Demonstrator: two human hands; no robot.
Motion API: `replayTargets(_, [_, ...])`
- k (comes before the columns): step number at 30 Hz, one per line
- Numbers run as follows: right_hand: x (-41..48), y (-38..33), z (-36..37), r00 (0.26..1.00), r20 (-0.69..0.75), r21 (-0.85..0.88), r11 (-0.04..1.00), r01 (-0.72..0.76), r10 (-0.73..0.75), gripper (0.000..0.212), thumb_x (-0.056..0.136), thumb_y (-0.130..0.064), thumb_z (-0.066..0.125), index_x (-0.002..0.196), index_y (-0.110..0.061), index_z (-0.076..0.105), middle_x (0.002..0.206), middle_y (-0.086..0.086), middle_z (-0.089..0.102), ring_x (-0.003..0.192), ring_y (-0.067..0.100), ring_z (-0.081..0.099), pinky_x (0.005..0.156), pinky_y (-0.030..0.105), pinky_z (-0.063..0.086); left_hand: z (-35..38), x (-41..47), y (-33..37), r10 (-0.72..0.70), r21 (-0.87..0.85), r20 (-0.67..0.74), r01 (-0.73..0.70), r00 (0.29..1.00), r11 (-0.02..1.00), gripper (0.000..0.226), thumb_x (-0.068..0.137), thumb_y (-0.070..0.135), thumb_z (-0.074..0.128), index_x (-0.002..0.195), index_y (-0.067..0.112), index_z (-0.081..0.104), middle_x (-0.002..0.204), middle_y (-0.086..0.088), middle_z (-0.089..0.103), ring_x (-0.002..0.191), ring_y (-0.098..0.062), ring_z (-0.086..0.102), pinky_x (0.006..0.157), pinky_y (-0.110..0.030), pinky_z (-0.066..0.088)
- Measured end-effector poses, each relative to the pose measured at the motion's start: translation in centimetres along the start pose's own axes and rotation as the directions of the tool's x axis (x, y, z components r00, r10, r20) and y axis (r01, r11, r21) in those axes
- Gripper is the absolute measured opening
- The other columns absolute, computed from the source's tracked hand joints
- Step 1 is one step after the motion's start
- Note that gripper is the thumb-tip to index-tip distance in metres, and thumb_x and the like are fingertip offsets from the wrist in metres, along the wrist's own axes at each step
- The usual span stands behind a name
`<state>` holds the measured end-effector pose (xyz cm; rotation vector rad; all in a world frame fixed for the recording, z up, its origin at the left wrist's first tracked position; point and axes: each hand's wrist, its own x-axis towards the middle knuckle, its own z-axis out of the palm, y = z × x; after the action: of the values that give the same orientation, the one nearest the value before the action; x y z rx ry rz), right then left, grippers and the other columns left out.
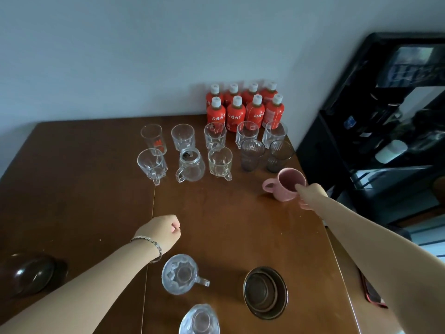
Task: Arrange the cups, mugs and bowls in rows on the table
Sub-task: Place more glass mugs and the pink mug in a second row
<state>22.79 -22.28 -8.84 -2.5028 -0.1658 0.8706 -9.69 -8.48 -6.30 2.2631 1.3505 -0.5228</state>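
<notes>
- Table (216,213): dark reddish-brown wood, glossy.
- Mug (287,185): plain matt pink, inside and out.
- Bottles (243,109): red labels with white lettering, white caps.
- Front and back rows of glasses (183,150): clear, several with faceted cut patterns.
- Tall glass (153,138): clear with a red printed mark.
- Two ribbed tumblers (265,155): smoky grey, vertical fluting.
- Stacked bowls (265,292): dark brown glaze.
- Bowl (30,274) at the left edge: dark translucent brown.
- Bracelet (154,244): silver-toned links.
- Wall (144,56): pale blue-grey.
</notes>
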Motion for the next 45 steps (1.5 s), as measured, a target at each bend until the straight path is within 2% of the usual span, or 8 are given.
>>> replayTargets(3, [-2.4,0.6,0.2,0.996,0.090,-0.162,0.986,0.037,-0.023,0.024,0.094,-0.020,0.050,0.079,-0.003,0.058,0.066,0.009,0.056,0.062,0.023,0.059,0.059,0.028,0.051,0.7,-1.0,0.1,0.065,-0.024,0.090,-0.063,0.994,0.998,0.034,0.093,0.039,0.048,0.124,0.026,0.052,0.127,0.006,0.058,0.110,-0.014,0.059,0.090,-0.029,0.049])
replayTargets(7, [-6.0,1.8,1.6,0.958,0.282,-0.379,0.911,0.164,-0.055,0.023,0.095,-0.017,0.049,0.104,-0.002,0.065,0.081,0.006,0.059,0.082,0.021,0.059,0.080,0.031,0.051,2.7,-3.2,0.1,0.139,0.169,0.284,-0.193,0.949,0.967,0.075,0.076,0.060,0.058,0.140,0.032,0.029,0.142,0.003,0.037,0.116,-0.019,0.056,0.087,-0.030,0.050])
replayTargets(12, [-10.2,3.6,2.3,0.957,0.261,-0.538,0.804,0.252,-0.125,0.029,0.098,-0.020,0.042,0.108,-0.006,0.064,0.094,0.005,0.057,0.086,0.019,0.056,0.077,0.028,0.047,4.6,-4.9,0.0,0.188,0.336,0.224,-0.257,0.956,0.906,0.078,0.072,0.058,0.063,0.136,0.028,0.029,0.134,0.001,0.041,0.119,-0.024,0.055,0.090,-0.035,0.047])
replayTargets(17, [-11.2,5.1,1.7,0.958,0.257,-0.580,0.772,0.259,-0.128,0.018,0.096,-0.018,0.042,0.093,-0.010,0.058,0.096,0.005,0.058,0.085,0.019,0.053,0.069,0.025,0.042,4.5,-5.0,0.2,0.258,0.432,0.186,-0.315,0.948,0.845,0.085,0.074,0.058,0.063,0.142,0.026,0.023,0.139,-0.003,0.039,0.120,-0.025,0.053,0.089,-0.032,0.048])
replayTargets(21, [-10.8,4.8,0.6,0.944,0.289,-0.588,0.749,0.305,-0.158,0.033,0.100,-0.019,0.039,0.120,-0.005,0.062,0.111,0.008,0.062,0.097,0.018,0.058,0.081,0.026,0.047,4.4,-4.7,1.0,0.235,0.392,0.178,-0.288,0.956,0.874,0.082,0.074,0.053,0.064,0.141,0.025,0.025,0.138,-0.003,0.040,0.120,-0.025,0.050,0.090,-0.032,0.048])
replayTargets(28, [-7.5,4.0,-3.2,0.939,0.295,-0.583,0.745,0.323,-0.175,0.036,0.102,-0.018,0.036,0.129,-0.007,0.057,0.130,0.008,0.058,0.116,0.022,0.058,0.094,0.027,0.047,0.9,0.4,8.6,0.212,0.248,0.028,-0.212,0.977,0.945,0.082,0.069,0.048,0.067,0.137,0.023,0.028,0.133,-0.004,0.045,0.120,-0.028,0.047,0.092,-0.037,0.045])
replayTargets(35, [-2.5,4.4,-5.4,0.931,0.325,-0.587,0.738,0.334,-0.163,0.036,0.099,-0.022,0.039,0.124,-0.009,0.061,0.123,0.008,0.063,0.111,0.023,0.061,0.096,0.034,0.052,-0.2,6.1,17.0,0.292,0.270,-0.024,-0.275,0.956,0.923,0.068,0.074,0.042,0.069,0.129,0.022,0.035,0.131,-0.005,0.046,0.121,-0.031,0.045,0.088,-0.039,0.047])
replayTargets(45, [-0.5,3.8,-5.9,0.920,0.343,-0.534,0.766,0.357,-0.190,0.034,0.100,-0.022,0.040,0.126,-0.011,0.059,0.123,0.007,0.063,0.109,0.020,0.063,0.092,0.028,0.053,0.9,9.7,19.4,0.329,0.266,-0.025,-0.311,0.944,0.913,0.070,0.078,0.038,0.069,0.136,0.023,0.034,0.139,-0.003,0.040,0.127,-0.029,0.040,0.092,-0.038,0.047])
